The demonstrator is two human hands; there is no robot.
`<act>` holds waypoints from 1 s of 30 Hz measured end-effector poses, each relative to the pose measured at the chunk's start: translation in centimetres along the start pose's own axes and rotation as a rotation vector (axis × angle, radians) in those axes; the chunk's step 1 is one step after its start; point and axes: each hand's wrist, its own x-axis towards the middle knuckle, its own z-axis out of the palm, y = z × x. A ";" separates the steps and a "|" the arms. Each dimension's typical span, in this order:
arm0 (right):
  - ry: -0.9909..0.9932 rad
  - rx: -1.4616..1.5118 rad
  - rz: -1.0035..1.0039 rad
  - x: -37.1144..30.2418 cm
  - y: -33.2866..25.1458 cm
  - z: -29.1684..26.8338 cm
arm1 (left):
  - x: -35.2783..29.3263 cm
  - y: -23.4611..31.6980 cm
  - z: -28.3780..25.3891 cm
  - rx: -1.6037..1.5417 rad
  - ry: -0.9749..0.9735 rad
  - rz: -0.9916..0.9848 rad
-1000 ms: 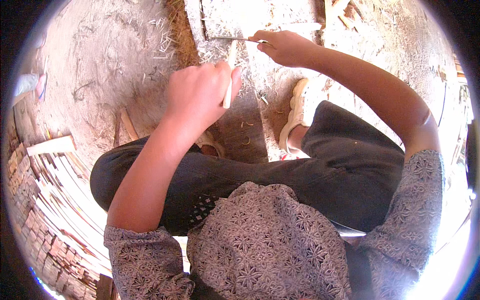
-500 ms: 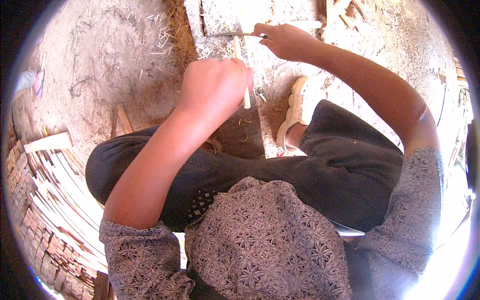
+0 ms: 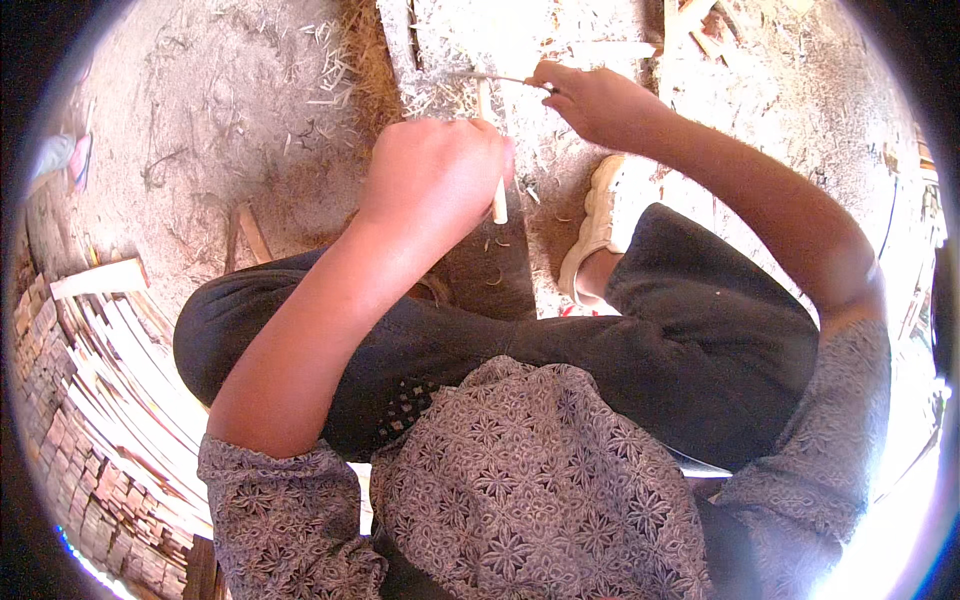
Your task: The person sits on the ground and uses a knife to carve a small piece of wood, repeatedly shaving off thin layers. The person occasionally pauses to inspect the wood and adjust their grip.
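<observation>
My left hand [image 3: 436, 172] is closed round a pale, thin wooden stick [image 3: 500, 205], whose ends show above and below the fist. The stick stands over a dark plank [image 3: 495, 275] that runs between my legs. Farther off and to the right, my right hand [image 3: 597, 103] grips a thin-bladed knife [image 3: 497, 76]. Its blade points left, across the upper part of the stick; whether the two touch I cannot tell. The knife's handle is mostly hidden in the fingers.
Wood shavings [image 3: 372, 70] litter the ground ahead. Stacked wooden strips [image 3: 130, 350] lie at the left, with cut wood pieces [image 3: 95, 480] below them. More wood offcuts [image 3: 700, 25] lie at the far right. Another person's foot [image 3: 80, 160] shows at the left edge.
My right hand has moved a little to the right and nearer to me, drawing the knife with it. The left hand and the stick have barely shifted.
</observation>
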 end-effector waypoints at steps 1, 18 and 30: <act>0.000 -0.056 -0.019 1.5 1.9 0.6 | 0.4 0.2 0.1 -0.017 0.020 0.004; -0.007 0.107 -0.061 0.1 0.0 -0.5 | 0.2 0.1 -0.2 -0.019 -0.022 -0.058; -0.056 0.059 0.045 -2.8 -2.6 -2.0 | -0.4 0.1 -0.7 0.010 -0.018 -0.101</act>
